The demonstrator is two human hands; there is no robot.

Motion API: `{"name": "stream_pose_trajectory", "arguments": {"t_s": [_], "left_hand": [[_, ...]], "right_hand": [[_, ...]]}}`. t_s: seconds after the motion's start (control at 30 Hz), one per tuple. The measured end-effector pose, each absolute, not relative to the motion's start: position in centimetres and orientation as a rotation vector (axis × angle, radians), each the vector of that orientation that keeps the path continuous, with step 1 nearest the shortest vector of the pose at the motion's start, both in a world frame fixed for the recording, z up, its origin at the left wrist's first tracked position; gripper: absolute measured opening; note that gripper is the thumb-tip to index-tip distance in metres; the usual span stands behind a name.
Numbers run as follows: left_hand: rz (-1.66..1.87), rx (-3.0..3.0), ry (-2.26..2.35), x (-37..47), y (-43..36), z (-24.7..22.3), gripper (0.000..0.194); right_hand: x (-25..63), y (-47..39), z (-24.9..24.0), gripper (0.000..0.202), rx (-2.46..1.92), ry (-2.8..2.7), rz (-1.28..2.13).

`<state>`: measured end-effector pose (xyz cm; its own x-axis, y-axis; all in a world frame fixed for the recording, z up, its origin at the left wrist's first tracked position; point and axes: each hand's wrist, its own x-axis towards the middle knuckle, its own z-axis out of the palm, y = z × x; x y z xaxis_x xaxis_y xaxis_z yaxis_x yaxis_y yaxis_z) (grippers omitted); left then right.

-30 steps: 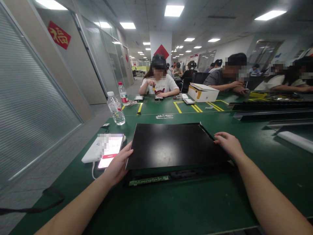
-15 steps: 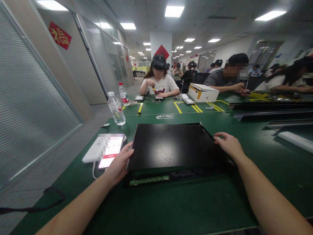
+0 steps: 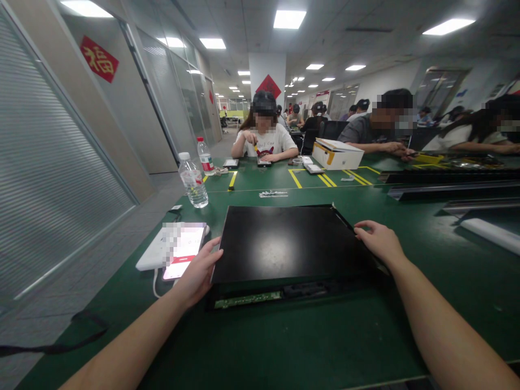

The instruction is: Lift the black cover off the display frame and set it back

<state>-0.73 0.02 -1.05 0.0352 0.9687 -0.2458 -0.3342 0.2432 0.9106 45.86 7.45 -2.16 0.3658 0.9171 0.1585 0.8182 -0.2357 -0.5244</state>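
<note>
A flat black screen panel point(image 3: 280, 244) lies in front of me over a dark frame, its near edge raised off the frame. Below that edge a green circuit board point(image 3: 247, 299) shows. Closed on the panel's left edge is my left hand point(image 3: 201, 271), thumb on top and the other fingers partly hidden beneath. On the opposite side my right hand point(image 3: 377, 241) pinches the right rim, thumb and index finger at the edge. Whether it grips the panel or the frame under it is hard to make out.
A lit phone point(image 3: 184, 252) rests on a white device point(image 3: 152, 246) at left. Two water bottles point(image 3: 194, 181) stand behind them. Long dark metal strips point(image 3: 447, 177) lie at right. A white box point(image 3: 338, 154) and a person point(image 3: 266, 135) working are across the green table point(image 3: 309, 341).
Almost nothing differs. Both hands keep their places at the panel's sides, and the panel's near edge looks very slightly shifted.
</note>
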Motion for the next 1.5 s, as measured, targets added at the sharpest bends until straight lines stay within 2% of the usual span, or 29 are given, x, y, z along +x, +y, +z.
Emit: {"name": "stream_pose_trajectory", "arguments": {"t_s": [0.43,0.63,0.97,1.27,1.5], "left_hand": [[1.180,0.754,1.148,0.3,-0.2,-0.3,0.062],[1.194,0.738,1.165,0.7,-0.3,0.0,0.061],[1.201,0.728,1.161,0.8,-0.3,0.0,0.059],[1.208,0.714,1.170,1.1,-0.1,-0.1,0.065],[1.199,0.724,1.142,0.9,0.0,-0.2,0.069]], "right_hand": [[45.8,7.4,-2.1,0.029,-2.116,-1.501,0.208],[44.8,7.1,-1.5,0.027,-1.990,-1.487,0.408],[46.4,7.9,-2.8,0.020,-2.050,-1.486,0.316],[46.5,8.6,-3.5,0.034,-2.186,-1.664,0.353],[46.5,8.6,-3.6,0.035,-2.204,-1.672,0.379]]}}
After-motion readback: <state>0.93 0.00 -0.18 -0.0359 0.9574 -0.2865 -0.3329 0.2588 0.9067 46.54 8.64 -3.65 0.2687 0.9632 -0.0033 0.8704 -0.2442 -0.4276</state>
